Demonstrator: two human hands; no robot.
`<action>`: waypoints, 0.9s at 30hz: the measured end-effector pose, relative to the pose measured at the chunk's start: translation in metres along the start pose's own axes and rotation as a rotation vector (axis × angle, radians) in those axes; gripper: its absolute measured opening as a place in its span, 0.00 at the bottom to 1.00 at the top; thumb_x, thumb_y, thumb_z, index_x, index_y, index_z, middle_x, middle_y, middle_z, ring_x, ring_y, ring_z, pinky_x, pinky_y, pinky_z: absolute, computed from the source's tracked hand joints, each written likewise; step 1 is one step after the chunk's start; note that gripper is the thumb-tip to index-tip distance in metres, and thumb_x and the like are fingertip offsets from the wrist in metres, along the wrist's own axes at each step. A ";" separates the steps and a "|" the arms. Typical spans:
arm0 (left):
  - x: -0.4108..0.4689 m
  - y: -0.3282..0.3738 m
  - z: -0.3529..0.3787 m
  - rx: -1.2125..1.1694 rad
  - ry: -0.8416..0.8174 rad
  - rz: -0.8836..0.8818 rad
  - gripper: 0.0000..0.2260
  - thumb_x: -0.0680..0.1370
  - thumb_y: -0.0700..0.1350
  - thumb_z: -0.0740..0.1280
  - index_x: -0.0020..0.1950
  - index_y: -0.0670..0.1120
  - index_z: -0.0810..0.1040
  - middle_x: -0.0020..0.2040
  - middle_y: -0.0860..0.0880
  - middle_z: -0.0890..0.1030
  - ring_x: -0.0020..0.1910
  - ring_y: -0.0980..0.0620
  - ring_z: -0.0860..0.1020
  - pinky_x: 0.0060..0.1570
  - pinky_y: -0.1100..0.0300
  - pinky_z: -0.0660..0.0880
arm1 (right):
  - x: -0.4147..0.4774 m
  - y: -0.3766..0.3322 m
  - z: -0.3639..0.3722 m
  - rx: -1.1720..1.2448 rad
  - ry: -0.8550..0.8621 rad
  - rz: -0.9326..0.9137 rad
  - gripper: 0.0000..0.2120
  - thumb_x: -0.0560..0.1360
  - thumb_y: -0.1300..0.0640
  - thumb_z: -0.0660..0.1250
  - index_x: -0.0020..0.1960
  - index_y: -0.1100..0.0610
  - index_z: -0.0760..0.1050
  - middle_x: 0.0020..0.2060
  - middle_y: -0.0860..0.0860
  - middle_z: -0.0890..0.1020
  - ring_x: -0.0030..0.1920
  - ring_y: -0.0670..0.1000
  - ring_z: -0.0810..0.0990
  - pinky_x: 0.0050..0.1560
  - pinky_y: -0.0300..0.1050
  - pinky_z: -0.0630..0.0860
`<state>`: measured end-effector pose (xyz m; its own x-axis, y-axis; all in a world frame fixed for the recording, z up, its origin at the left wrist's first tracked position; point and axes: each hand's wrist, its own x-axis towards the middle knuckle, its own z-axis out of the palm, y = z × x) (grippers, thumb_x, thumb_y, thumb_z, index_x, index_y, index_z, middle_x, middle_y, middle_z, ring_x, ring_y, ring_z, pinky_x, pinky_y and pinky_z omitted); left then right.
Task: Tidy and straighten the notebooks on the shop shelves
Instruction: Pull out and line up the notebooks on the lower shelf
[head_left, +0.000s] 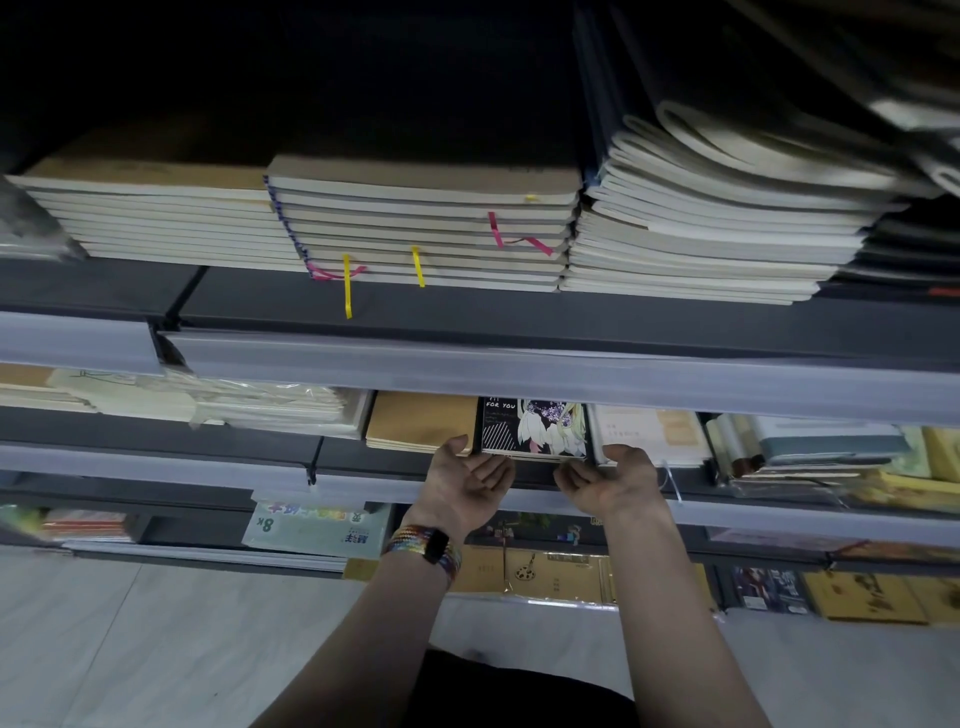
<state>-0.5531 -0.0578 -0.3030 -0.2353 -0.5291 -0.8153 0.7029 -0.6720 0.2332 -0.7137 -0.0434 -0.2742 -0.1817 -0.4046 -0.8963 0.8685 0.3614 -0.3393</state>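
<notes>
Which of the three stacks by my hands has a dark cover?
The black FOR YOU stack between left hand and right hand; the brown stack and white stack are pale.

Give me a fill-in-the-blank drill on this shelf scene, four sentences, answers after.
1. The left hand and right hand touch the front of a black notebook stack whose cover reads "FOR ___".
2. The rainbow wristband is on the ___ wrist.
3. Ribbons hanging from the upper stack are yellow and ___.
4. The brown notebook stack lies directly ___ of the black one.
Missing words: YOU; left; pink; left.
</notes>
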 end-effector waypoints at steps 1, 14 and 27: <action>0.000 0.000 -0.001 0.003 -0.006 0.002 0.22 0.83 0.48 0.58 0.68 0.32 0.69 0.70 0.34 0.72 0.70 0.39 0.70 0.74 0.48 0.63 | 0.000 0.000 -0.001 0.005 -0.004 0.001 0.17 0.82 0.59 0.55 0.69 0.65 0.66 0.68 0.63 0.73 0.69 0.62 0.71 0.72 0.58 0.67; -0.001 -0.001 -0.001 0.019 -0.031 -0.003 0.24 0.83 0.49 0.58 0.72 0.33 0.66 0.70 0.35 0.71 0.71 0.39 0.70 0.74 0.48 0.63 | 0.009 0.003 -0.008 0.029 -0.011 0.018 0.20 0.83 0.58 0.55 0.72 0.66 0.65 0.66 0.63 0.75 0.68 0.61 0.72 0.71 0.58 0.68; -0.001 -0.005 -0.004 0.199 0.033 0.074 0.21 0.84 0.49 0.58 0.73 0.37 0.68 0.68 0.38 0.75 0.65 0.42 0.75 0.71 0.49 0.67 | 0.014 0.006 0.002 -0.093 0.086 -0.127 0.21 0.83 0.56 0.54 0.73 0.62 0.67 0.70 0.59 0.73 0.72 0.58 0.69 0.74 0.56 0.64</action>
<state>-0.5542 -0.0521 -0.3057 -0.1633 -0.5655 -0.8084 0.5704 -0.7227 0.3903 -0.7098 -0.0485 -0.2887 -0.3297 -0.3799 -0.8643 0.7904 0.3896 -0.4728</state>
